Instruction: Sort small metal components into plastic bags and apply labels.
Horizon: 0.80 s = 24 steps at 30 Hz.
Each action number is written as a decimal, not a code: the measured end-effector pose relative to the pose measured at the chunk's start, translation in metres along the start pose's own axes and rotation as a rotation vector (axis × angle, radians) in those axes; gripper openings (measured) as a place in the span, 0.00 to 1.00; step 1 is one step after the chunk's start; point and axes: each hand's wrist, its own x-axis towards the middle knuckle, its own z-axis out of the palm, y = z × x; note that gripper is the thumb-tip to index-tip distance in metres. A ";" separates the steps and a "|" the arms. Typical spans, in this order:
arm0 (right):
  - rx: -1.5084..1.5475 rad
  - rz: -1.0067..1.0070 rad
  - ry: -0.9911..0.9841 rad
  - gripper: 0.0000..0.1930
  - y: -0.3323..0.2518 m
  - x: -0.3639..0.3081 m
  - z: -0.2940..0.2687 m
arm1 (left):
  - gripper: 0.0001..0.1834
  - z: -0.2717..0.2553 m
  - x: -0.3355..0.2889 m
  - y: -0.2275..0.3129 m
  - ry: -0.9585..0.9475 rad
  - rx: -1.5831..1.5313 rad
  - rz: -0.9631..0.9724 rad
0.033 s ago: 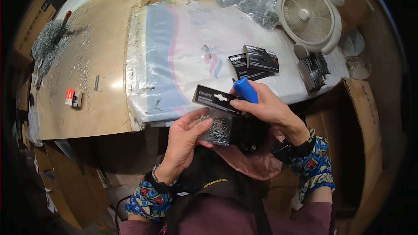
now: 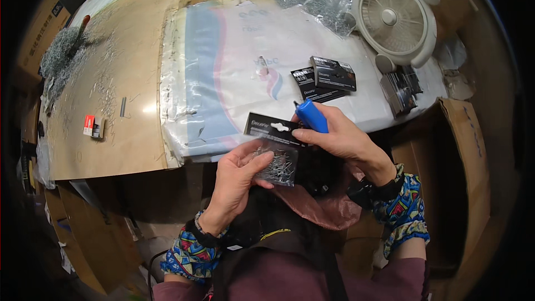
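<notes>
My left hand pinches a small clear plastic bag by its left side, thumb in front. Small bent metal pieces, like wire hooks or pins, fill the bag. A black header card with a white-looking hang hole lies across the bag's top. My right hand has its thumb on the card's right end. In the same hand sits a blue tool with a dark tip, which looks like a small stapler. Its tip points up and left, above the card. The fingers behind the card are hidden.
Packs with black cards lie on the plastic-covered table; more packs stand by a white fan. A clear bag of metal pieces lies behind. Leftward are a metal pile and a red-white box. An open carton stands right.
The card and the blue tool have shifted very slightly left and upward with my right hand. My left hand's hold on the bag looks the same.
</notes>
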 end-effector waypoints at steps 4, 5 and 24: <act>-0.199 -0.106 -0.014 0.15 0.003 0.002 0.005 | 0.18 0.006 0.003 -0.003 -0.028 0.021 -0.007; -0.293 -0.171 0.014 0.16 0.003 0.002 0.006 | 0.17 0.007 0.002 -0.004 -0.013 -0.002 -0.011; 0.385 -0.274 0.572 0.25 0.016 0.013 0.037 | 0.12 0.017 -0.005 -0.020 0.130 0.332 0.314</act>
